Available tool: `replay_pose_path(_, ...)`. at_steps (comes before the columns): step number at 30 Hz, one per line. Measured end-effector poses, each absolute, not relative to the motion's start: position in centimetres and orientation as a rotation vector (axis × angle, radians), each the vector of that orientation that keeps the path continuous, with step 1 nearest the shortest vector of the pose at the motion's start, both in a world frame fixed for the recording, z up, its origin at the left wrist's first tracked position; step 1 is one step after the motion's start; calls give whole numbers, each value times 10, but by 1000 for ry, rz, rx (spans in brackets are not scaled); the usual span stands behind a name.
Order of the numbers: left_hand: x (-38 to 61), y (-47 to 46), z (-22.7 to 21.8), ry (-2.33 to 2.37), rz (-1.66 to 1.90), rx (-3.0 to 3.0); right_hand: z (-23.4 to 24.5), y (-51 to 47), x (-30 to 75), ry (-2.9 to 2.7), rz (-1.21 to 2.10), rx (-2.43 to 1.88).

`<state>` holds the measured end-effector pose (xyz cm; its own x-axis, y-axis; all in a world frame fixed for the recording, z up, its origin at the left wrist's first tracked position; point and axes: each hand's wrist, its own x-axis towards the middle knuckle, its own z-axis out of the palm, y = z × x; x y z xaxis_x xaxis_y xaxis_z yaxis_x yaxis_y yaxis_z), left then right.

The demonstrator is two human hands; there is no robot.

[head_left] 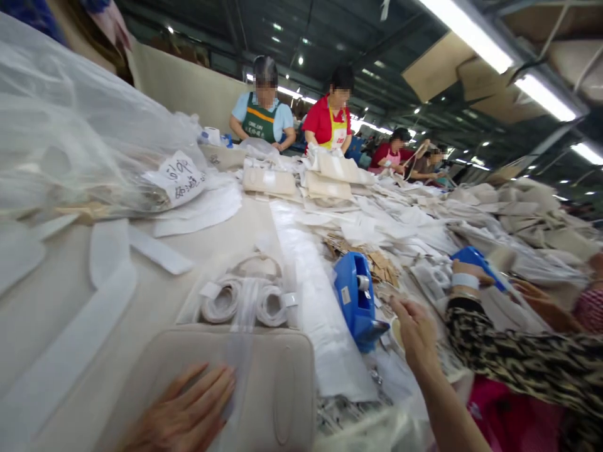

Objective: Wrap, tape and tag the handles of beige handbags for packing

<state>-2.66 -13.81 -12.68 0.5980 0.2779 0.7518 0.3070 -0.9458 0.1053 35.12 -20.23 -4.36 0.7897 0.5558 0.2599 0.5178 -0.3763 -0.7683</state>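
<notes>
A flat beige padded bag [277, 383] lies in front of me, with a clear strip [245, 307] running across its middle. My left hand [188, 402] rests flat on the bag, fingers stretched out beside the strip. Two rolled pale straps [221, 302] sit at the bag's far edge under clear plastic. To the right is a blue tape dispenser [355, 301]. My right hand [417, 329] is just right of the dispenser, its fingers bent together; what they hold, if anything, cannot be made out.
White plastic sleeves [315, 301] lie right of the bag. A large plastic sack [94, 125] and white strips [94, 314] cover the left. A co-worker's patterned sleeve [518, 351] reaches in from the right, near another blue dispenser [475, 257]. Several people work behind stacked beige pieces [268, 181].
</notes>
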Motion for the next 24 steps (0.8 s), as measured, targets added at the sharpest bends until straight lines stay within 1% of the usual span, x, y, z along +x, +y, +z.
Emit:
replay_pose_path(5,-25,-133,-138,-473,-1406,-2703,-57,-187,350,-775,362,-1974)
replay_pose_path(8,-25,-135,-136,-484,-1423,-2702,-61,-180,341,-733,447,-1872)
replay_pose_path(14,-24,-140,-129,-511,-1405,-2733,-50,-207,328,-720,217,-1622)
replay_pose_path(17,-26,-139,-136,-517,-1430,-2691,-59,-242,315,-738,179,-1578)
replay_pose_path(19,-28,-139,-141,-530,-1389,-2712,-73,-260,305,-670,257,-1569)
replay_pose_path(24,-30,-140,-139,-503,-1320,-2764,-96,-267,285,-371,661,-1524)
